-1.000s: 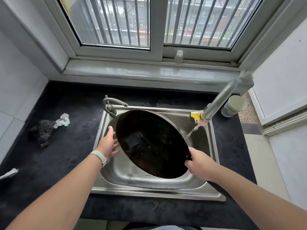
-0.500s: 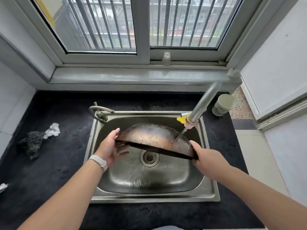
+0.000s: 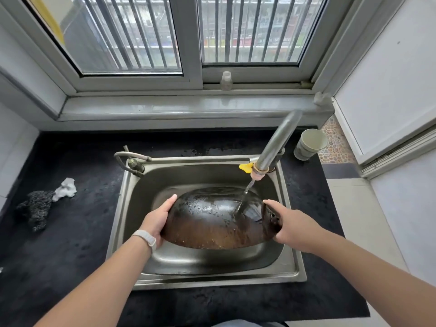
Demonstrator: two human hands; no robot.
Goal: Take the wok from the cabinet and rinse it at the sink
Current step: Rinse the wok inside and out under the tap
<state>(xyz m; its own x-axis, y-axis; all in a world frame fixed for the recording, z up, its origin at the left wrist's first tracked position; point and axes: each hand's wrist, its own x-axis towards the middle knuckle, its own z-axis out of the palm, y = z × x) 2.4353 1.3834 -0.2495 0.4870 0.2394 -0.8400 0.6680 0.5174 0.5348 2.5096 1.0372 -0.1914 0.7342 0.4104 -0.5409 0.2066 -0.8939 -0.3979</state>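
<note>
The dark, brownish wok (image 3: 212, 220) is held upside down over the steel sink (image 3: 212, 277), its wet rounded underside facing up. My left hand (image 3: 157, 220) grips its left rim, a pale band on the wrist. My right hand (image 3: 292, 226) holds the right rim by the small handle. A thin stream of water (image 3: 245, 194) falls from the grey tap (image 3: 276, 142) onto the wok's upper right side. The inside of the wok is hidden.
A black countertop (image 3: 70, 232) surrounds the sink. A dark scrubber (image 3: 35, 208) and a crumpled white scrap (image 3: 66, 188) lie at left. A pale cup (image 3: 309, 143) stands behind the tap at right. A second small tap (image 3: 132, 160) sits at the sink's back left corner.
The wok has been turned over from open side up, through edge-on, to underside up. Both hands stayed on its rims, and the water now runs over the bottom.
</note>
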